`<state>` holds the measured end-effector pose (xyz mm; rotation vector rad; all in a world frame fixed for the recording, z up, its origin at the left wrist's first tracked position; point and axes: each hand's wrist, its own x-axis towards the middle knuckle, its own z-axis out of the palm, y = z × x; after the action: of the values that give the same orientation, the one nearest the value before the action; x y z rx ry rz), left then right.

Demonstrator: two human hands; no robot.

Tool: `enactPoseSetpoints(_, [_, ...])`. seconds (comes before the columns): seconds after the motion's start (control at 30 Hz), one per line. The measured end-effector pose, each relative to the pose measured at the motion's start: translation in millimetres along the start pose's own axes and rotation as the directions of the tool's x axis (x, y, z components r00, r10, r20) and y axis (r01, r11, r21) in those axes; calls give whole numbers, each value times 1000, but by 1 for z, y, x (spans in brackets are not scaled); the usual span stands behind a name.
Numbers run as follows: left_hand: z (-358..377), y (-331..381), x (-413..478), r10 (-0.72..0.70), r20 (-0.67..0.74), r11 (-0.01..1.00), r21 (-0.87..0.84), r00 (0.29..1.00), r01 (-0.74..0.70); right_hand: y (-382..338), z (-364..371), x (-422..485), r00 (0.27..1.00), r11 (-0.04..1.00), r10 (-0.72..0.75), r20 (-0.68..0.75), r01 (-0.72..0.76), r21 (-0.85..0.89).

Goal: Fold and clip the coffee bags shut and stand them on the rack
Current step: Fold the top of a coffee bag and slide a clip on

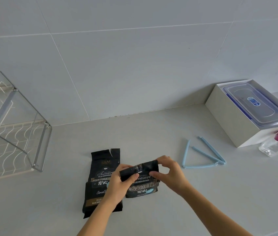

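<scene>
Two black coffee bags are on the pale counter. One bag lies flat on the left with its torn top open. The other coffee bag stands in front of me, its top bent over forward. My left hand pinches the left end of that folded top. My right hand holds the right end, thumb in front and fingers behind. Two light blue sealing clips lie open in V shapes to the right, clear of both hands. The wire rack stands at the far left against the wall.
A white box holding a clear lidded container sits at the back right. A clear bottle and a pink packet lie beside it at the right edge. Tiled wall runs along the back of the counter.
</scene>
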<state>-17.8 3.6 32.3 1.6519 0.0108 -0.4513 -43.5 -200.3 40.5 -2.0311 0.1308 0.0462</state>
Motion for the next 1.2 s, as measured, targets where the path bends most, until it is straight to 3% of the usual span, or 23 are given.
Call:
enactPoseSetpoints(0.17, [-4, 1, 0, 1, -27, 1000, -11, 1000, -1, -3, 15, -2, 984, 987, -101, -147, 80, -140])
enactPoseSetpoints(0.3, [-3, 3, 0, -9, -9, 1000, 8, 1000, 9, 4, 3, 1, 994, 992, -78, -80, 70, -101])
enactPoseSetpoints(0.37, [-1, 4, 0, -16, -9, 1000, 4, 1000, 16, 12, -14, 11, 992, 999, -7, -123, 1, -47])
enactPoseSetpoints(0.47, [-1, 3, 0, -14, -2, 1000, -4, 1000, 14, 41, -48, 28, 938, 984, 138, -318, -167, -66])
enactPoseSetpoints(0.53, [-1, 2, 1, -17, -1, 1000, -12, 1000, 17, 65, -61, 29, 911, 922, 280, -302, -343, -181])
enactPoseSetpoints(0.6, [-2, 0, 2, -17, -8, 1000, -6, 1000, 17, 84, -59, 22, 911, 860, 351, -215, -405, -311])
enactPoseSetpoints(0.77, [-3, -1, 2, -20, -15, 1000, 0, 1000, 20, 99, -28, -11, 978, 809, 168, -126, -209, -549])
enactPoseSetpoints(0.9, [-2, 1, 1, -17, -8, 1000, -7, 1000, 17, 94, -18, -32, 994, 808, 85, -64, -107, -579])
enactPoseSetpoints(1.1, [-1, 0, 1, -12, -20, 1000, -5, 1000, 12, 97, -30, -47, 987, 813, 55, -152, -133, -567])
enactPoseSetpoints(1.2, [-1, 0, 1, -20, -24, 1000, -10, 1000, 20, 96, -33, -50, 973, 858, 86, -214, -182, -481])
